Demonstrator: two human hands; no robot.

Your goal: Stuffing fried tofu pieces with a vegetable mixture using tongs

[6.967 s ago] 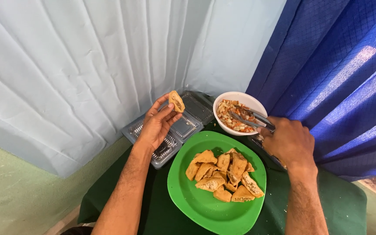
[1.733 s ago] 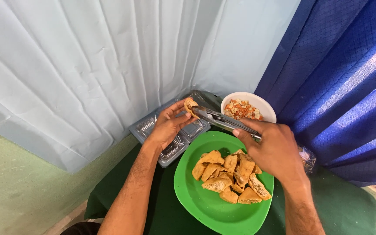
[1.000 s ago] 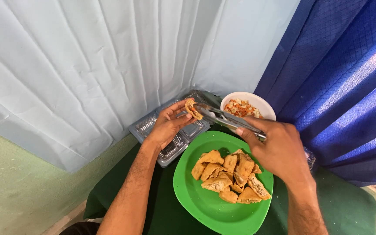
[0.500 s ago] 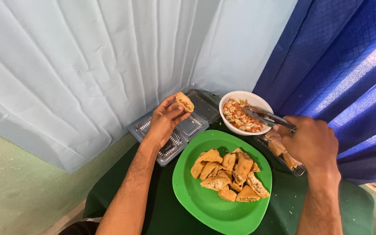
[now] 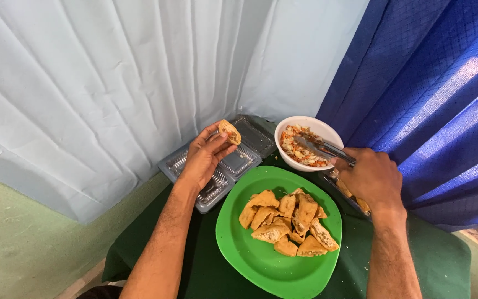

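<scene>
Pale blue-white curtain fills upper left and centre of the head view, deep blue curtain takes the right side, greenish wall shows lower left. Dark green cloth covers the table across the lower half. Left hand is raised left of centre, fingers and thumb pinched around a small fried pastry piece, held in the air above the clear plastic trays; pastry sits at the fingertips, just above centre of frame, clear of everything else. Trays lie against the pale curtain, under and behind that hand, and appear to hold nothing. Right hand is right of centre, fingers curled closed around the handle of metal tongs; tong tips reach left into the white bowl and rest in the chopped mixed filling, orange and white bits. Can't tell whether the tips grip any filling. Bowl sits just above the upper edge of the green plate, near touching it. Plate is bottom centre, carrying a pile of fried pastry triangles on its upper half, lower half bare. More pastry pieces in a clear container lie partly hidden under the right hand, just right of the plate.
</scene>
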